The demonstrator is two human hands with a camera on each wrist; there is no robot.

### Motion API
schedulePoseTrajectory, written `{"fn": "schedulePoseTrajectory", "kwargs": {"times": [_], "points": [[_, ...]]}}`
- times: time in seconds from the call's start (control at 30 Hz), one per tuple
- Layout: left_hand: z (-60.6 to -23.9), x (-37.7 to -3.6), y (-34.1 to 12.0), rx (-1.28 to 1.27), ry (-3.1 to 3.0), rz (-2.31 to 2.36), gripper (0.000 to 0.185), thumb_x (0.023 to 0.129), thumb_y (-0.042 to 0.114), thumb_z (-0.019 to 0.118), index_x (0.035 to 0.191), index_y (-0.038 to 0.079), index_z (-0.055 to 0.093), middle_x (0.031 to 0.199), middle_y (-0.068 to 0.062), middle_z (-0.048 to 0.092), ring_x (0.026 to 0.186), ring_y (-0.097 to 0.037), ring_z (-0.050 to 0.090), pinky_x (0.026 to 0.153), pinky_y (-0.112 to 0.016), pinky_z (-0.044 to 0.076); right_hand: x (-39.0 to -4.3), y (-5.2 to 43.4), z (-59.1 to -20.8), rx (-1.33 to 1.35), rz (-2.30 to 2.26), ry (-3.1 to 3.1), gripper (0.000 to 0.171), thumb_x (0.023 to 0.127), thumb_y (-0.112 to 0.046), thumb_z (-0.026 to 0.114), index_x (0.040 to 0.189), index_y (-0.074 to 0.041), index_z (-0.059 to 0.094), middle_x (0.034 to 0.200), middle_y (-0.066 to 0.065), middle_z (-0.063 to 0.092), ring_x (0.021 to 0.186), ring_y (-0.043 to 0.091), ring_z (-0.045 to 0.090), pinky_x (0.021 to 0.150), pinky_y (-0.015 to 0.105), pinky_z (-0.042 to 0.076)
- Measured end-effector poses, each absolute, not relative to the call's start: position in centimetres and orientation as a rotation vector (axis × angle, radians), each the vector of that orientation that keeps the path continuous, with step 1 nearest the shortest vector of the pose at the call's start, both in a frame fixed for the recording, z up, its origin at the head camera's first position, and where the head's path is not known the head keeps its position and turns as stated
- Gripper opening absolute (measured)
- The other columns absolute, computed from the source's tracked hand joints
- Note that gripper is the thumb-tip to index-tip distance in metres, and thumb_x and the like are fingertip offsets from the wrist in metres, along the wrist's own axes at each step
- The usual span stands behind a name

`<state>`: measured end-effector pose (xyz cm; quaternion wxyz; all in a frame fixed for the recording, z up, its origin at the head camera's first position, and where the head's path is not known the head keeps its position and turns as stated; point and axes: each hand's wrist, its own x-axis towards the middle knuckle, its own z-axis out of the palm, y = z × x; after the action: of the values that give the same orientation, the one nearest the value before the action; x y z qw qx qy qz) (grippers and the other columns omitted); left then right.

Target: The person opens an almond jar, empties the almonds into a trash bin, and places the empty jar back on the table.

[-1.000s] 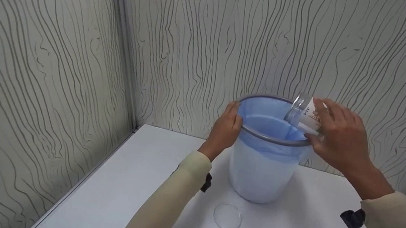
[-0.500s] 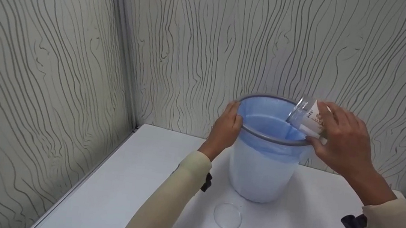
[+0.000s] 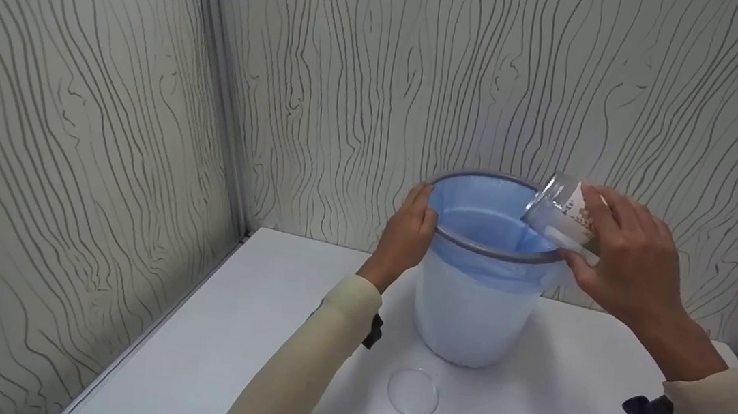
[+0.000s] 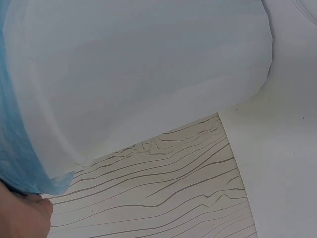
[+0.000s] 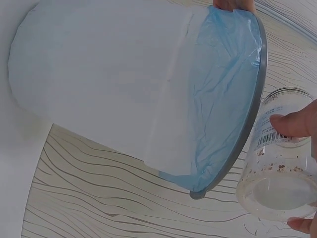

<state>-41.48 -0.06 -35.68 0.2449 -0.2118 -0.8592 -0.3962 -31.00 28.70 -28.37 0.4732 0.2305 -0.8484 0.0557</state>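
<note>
A white bin (image 3: 470,320) with a blue liner bag (image 3: 479,201) and a grey rim ring (image 3: 508,255) stands on the table. My left hand (image 3: 405,231) grips the left side of the rim, fingers curled over its edge. On the right, my right hand (image 3: 635,255) holds a clear jar (image 3: 557,210) tilted, its mouth over the bin's opening. The right wrist view shows the jar (image 5: 280,168) with a barcode label and small brown flecks inside. A clear round lid (image 3: 413,393) lies on the table in front of the bin.
The white table (image 3: 249,304) meets a wood-grain patterned wall (image 3: 380,98) behind the bin and another patterned wall (image 3: 71,169) on the left. Dark wrist cameras (image 3: 648,412) sit at the sleeves.
My right hand has shifted slightly right with the jar, which stays tilted over the bin. My left hand keeps its grip on the rim.
</note>
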Motion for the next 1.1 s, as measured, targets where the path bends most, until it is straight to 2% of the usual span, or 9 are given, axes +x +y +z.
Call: {"fn": "schedulePoseTrajectory", "kwargs": {"times": [0.23,0.83,1.1], "points": [[-35.8,-41.5,-0.2,-0.586,-2.332,-1.066,0.054,0.108,0.027,0.027,0.157,0.006,0.035,0.163,-0.009,0.032,0.147,-0.022,0.035,0.118,-0.037,0.032,-30.7,28.7,-28.8,0.57,0.15,-2.053,0.095,0.063,-0.009,0.092,0.148,-0.005,0.05,0.136,0.023,0.057,0.119,0.046,0.056,0.088,0.069,0.048],[-35.7,-41.6,-0.2,-0.595,-2.345,-1.079,0.054,0.108,0.025,0.029,0.158,0.006,0.033,0.165,-0.01,0.03,0.15,-0.022,0.031,0.119,-0.036,0.029,-30.1,28.9,-29.5,0.574,0.168,-2.027,0.092,0.063,-0.01,0.092,0.146,-0.004,0.051,0.134,0.023,0.058,0.113,0.046,0.058,0.084,0.067,0.049],[-35.6,-41.4,-0.1,-0.597,-2.334,-1.077,0.055,0.108,0.027,0.027,0.157,0.005,0.034,0.164,-0.011,0.031,0.148,-0.024,0.035,0.118,-0.037,0.032,-30.0,29.1,-29.8,0.58,0.174,-2.01,0.092,0.063,-0.012,0.092,0.145,-0.004,0.052,0.133,0.023,0.059,0.109,0.046,0.059,0.082,0.067,0.049]]}}
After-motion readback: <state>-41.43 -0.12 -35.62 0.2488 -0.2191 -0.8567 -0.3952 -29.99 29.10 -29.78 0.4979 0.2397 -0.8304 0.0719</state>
